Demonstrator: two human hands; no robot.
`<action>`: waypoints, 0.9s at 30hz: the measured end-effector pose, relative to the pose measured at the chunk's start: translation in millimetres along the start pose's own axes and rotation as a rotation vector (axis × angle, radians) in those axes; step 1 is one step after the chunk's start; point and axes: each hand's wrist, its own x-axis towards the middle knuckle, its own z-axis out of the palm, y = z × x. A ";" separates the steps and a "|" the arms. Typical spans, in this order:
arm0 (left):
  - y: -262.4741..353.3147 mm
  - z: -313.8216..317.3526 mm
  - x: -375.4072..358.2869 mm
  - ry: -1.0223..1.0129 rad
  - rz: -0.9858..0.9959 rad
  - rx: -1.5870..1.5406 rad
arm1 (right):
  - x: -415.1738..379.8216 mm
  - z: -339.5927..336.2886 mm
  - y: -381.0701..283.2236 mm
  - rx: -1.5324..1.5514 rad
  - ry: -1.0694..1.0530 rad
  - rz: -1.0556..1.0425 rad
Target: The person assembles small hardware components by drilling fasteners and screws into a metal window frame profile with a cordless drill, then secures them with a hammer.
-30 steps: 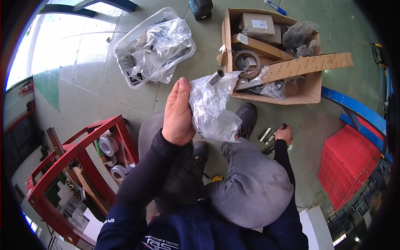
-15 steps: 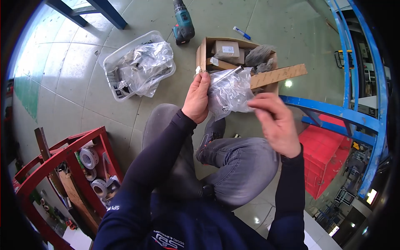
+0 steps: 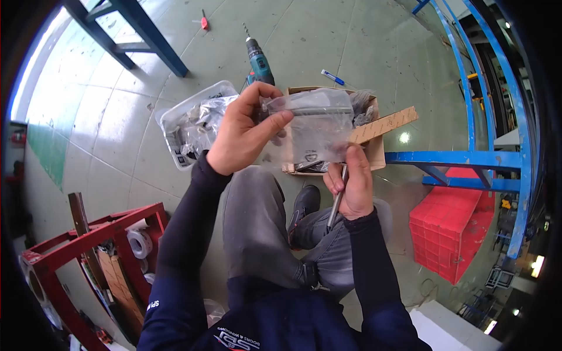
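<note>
Left grip [image 3: 249, 126]: closed, thumb over fingers, holding the upper left edge of a clear plastic bag [image 3: 319, 137]. Right grip [image 3: 354, 184]: closed on a slim grey metal rod [image 3: 336, 206], thumb raised at the bag's lower right corner.

Bag: spread between the two grips. A grey strip runs along its upper part; whether seal or content, cannot tell.

Rod: slanting down from the right grip, lower end over the grey trousers [image 3: 252, 216].

Brown cardboard box [image 3: 377, 159]: on the floor behind the bag, partly hidden by it. A long printed cardboard strip [image 3: 389, 124] juts from it, above and right of the right grip.

Rectangular translucent plastic bin [image 3: 199, 97]: on the floor, left of the left grip, holding crumpled clear plastic.

Teal-and-black cordless drill [image 3: 257, 58]: on the floor, beyond the left grip, bit pointing away.

Blue-and-white marker pen [image 3: 332, 76]: on the floor, beyond the box.

Red box-shaped container [image 3: 442, 231]: right of the right grip, beside a blue metal frame [image 3: 456, 158].

Red metal rack [image 3: 132, 222]: below and left of the left grip.

Red-handled tool [image 3: 205, 23]: on the floor, farthest beyond the left grip.
</note>
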 end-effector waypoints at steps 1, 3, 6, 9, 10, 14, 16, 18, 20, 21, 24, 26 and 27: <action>18.8 -0.6 4.9 -0.019 0.032 0.106 | -2.0 6.1 2.0 0.208 0.066 -0.061; 59.9 6.8 16.7 -0.133 0.051 0.335 | 3.5 7.5 4.6 0.391 0.076 0.030; 91.0 25.8 35.9 -0.359 0.183 0.673 | 9.4 15.6 3.1 0.448 -0.002 0.192; 95.8 46.8 52.2 -0.487 0.433 0.812 | 16.5 13.9 10.8 0.467 -0.079 0.177; 103.3 53.3 55.4 -0.514 0.372 0.830 | 15.4 14.7 10.7 0.490 -0.064 0.205; 112.2 72.5 66.7 -0.547 0.453 0.905 | 14.1 15.5 11.2 0.556 -0.087 0.257; 111.4 77.6 69.0 -0.563 0.469 0.913 | 11.7 16.8 7.4 0.555 -0.090 0.249; 115.6 81.4 71.1 -0.570 0.448 0.919 | 12.2 14.3 6.3 0.576 -0.054 0.250; 124.3 81.3 69.8 -0.570 0.389 0.922 | 14.4 8.3 7.4 0.589 -0.062 0.245; 124.2 81.1 70.0 -0.548 0.378 0.907 | 15.6 4.0 11.1 0.595 -0.085 0.244; 127.9 76.7 68.4 -0.511 0.263 0.853 | 12.2 -4.3 4.8 0.547 -0.087 0.243; 126.2 66.2 65.4 -0.418 0.172 0.764 | -1.9 -15.5 -28.2 0.548 -0.006 0.253; 116.0 63.8 61.9 -0.315 0.197 0.561 | -14.8 -28.7 -50.1 0.462 0.018 0.158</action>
